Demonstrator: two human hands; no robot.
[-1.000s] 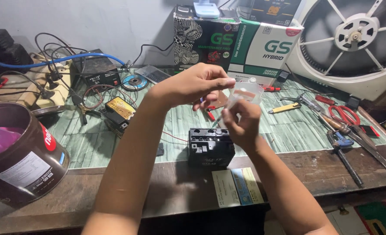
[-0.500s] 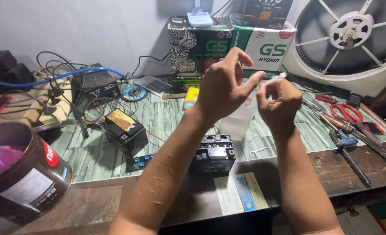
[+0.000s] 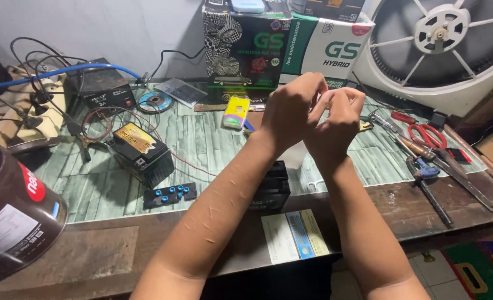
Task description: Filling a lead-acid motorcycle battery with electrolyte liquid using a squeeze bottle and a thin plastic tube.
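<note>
Head view: both hands (image 3: 318,114) meet, fingertips pinched together, above black battery (image 3: 271,186).

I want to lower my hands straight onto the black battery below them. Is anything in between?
Nothing visible: both hands are raised together above the black battery, whose top the left forearm partly hides.

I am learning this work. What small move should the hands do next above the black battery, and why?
Probably lower both together: the left hand and right hand touch, raised above the black battery, and whatever they pinch is hidden.
</note>
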